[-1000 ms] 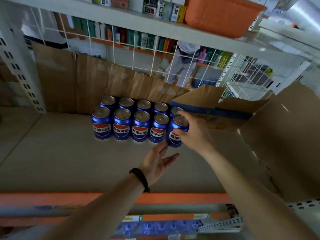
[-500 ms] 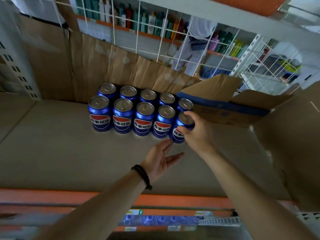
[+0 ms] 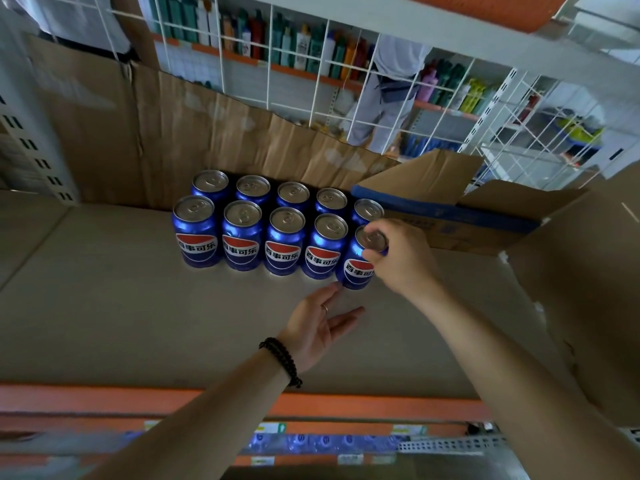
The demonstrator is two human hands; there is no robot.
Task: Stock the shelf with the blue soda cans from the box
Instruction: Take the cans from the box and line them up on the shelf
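On the beige shelf board [image 3: 104,323], ten shiny blue soda cans with red-and-white labels [image 3: 242,233] stand in two tidy rows, logos facing forward so shoppers can read them. At the right end of that block, the right hand [image 3: 398,258] pinches the rim of the front-row end can [image 3: 356,268], probably squaring it up. Just in front of it the left hand [image 3: 318,327] waits, fingers relaxed and empty. Right of the block sits the opened brown cardboard box with a blue band [image 3: 450,209].
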